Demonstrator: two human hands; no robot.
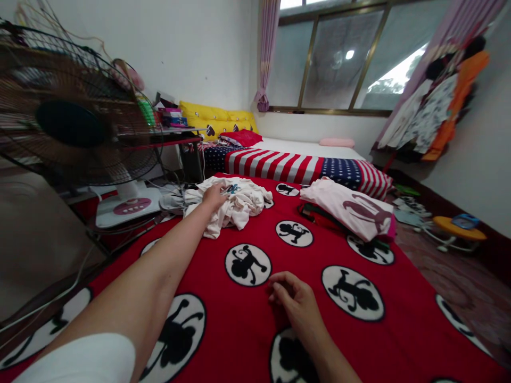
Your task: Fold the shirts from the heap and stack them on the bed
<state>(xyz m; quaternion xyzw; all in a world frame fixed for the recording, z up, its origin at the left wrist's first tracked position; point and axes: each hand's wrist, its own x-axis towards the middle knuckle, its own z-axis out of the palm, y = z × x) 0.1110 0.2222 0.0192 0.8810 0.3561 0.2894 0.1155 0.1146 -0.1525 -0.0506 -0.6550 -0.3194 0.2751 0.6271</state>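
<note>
My left hand [214,196] reaches far forward onto a crumpled heap of white cloth [235,210] that looks like clothing, with some blue-green print on top. Its fingers curl into the fabric and are partly hidden by it. Near the middle of the red bedspread [255,303], patterned with black monkeys in white circles, my right hand [293,298] hovers or rests, fingers loosely bent and thumb apart, nothing in it. To the right of the heap lies a flat stack of folded clothes, with a pale pink shirt [351,207] on top.
A fan [75,122] with blurred blades stands at the left, beside a cluttered shelf [171,135]. Behind is another bed with a striped, starred cover [279,165] and yellow cushions [207,119]. Clothes [439,111] hang at the right above a yellow-topped stool [459,226].
</note>
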